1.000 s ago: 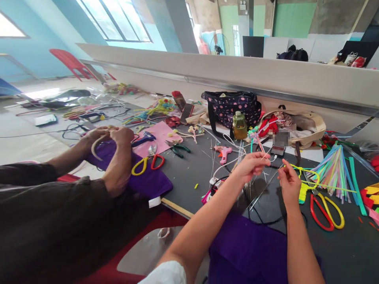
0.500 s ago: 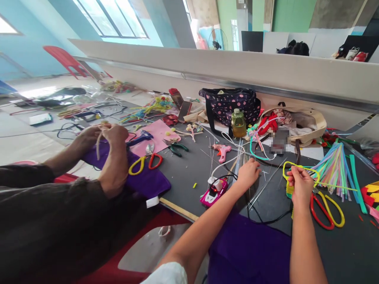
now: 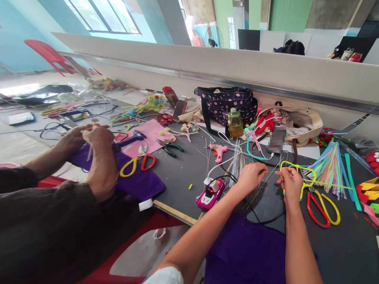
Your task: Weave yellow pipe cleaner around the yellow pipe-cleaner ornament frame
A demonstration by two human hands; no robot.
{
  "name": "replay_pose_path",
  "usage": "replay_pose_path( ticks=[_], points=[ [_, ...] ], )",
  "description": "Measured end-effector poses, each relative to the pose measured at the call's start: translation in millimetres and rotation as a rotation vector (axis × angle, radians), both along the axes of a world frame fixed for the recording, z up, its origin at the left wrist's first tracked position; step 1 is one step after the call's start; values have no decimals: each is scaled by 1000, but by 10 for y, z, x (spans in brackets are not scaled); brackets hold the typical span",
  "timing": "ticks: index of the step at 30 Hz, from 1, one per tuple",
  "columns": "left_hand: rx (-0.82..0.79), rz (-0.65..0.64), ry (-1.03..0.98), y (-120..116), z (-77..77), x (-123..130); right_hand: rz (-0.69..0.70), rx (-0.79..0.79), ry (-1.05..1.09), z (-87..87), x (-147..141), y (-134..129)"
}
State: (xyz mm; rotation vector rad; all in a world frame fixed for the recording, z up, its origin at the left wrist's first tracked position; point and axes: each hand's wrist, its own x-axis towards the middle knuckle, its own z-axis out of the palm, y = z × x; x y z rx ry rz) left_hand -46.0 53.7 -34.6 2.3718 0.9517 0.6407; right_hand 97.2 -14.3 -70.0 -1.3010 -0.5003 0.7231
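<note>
My left hand (image 3: 252, 178) is over the dark table, fingers pinched together; whatever is between them is too small to make out. Close to its right, my right hand (image 3: 290, 182) is closed, with its fingertips pointing left. A bent yellow pipe cleaner (image 3: 314, 173) loops around and behind my right hand, and I cannot tell whether the fingers grip it. Scissors with red and yellow handles (image 3: 334, 208) lie to the right of that hand. Thin clear sticks and wires (image 3: 237, 167) lie beyond my left hand.
At left, another person's hands (image 3: 96, 136) work above purple cloth. Between us are scissors (image 3: 139, 159), pliers (image 3: 170, 148), a pink glue gun (image 3: 218, 152) and a magenta power strip (image 3: 211, 194). Behind stand a bottle (image 3: 235, 124) and a dotted bag (image 3: 227, 104). Pastel pipe cleaners (image 3: 331, 167) fan out right.
My left hand has moved right, closer to my right hand. My right hand has turned its fingertips toward the left. The whole view has shifted slightly.
</note>
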Motion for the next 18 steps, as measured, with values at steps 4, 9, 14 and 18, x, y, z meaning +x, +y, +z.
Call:
replay_pose_path(
  ticks=[4, 9, 14, 18],
  points=[
    [-7, -59, -53, -84, 78, 65, 6, -5, -17, 25, -6, -8],
    [-307, -57, -220, -117, 53, 109, 66, 40, 35, 68, 8, -22],
    [-962, -167, -430, -99, 33, 101, 68, 111, 173, 111, 33, -37],
    [-1213, -300, -483, -94, 40, 79, 160, 146, 285, 141, 75, -67]
  ],
)
